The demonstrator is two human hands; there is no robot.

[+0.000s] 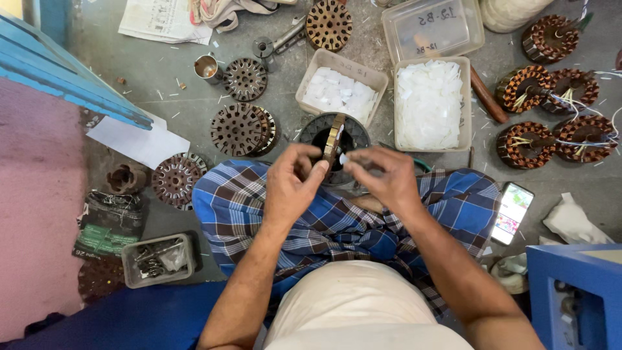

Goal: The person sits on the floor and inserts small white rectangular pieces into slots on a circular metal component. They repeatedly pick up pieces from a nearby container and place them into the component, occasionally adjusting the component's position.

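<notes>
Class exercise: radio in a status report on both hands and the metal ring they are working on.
Left hand grip shut on slotted metal ring, held on edge. Right hand pinching small white slip at the ring. Black round part directly behind; tray of white slips beyond.

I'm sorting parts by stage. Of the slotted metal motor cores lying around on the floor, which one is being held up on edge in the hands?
The stator core pinched upright in the left hand, just in front of the knees. The others lie flat on the floor; this one stands on edge, with the right hand beside it.

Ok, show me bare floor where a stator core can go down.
Bare floor lies between the newspaper, blue board and steel cup. Crowded: wound stators at the far right, trays of white slips ahead of both hands.
</notes>
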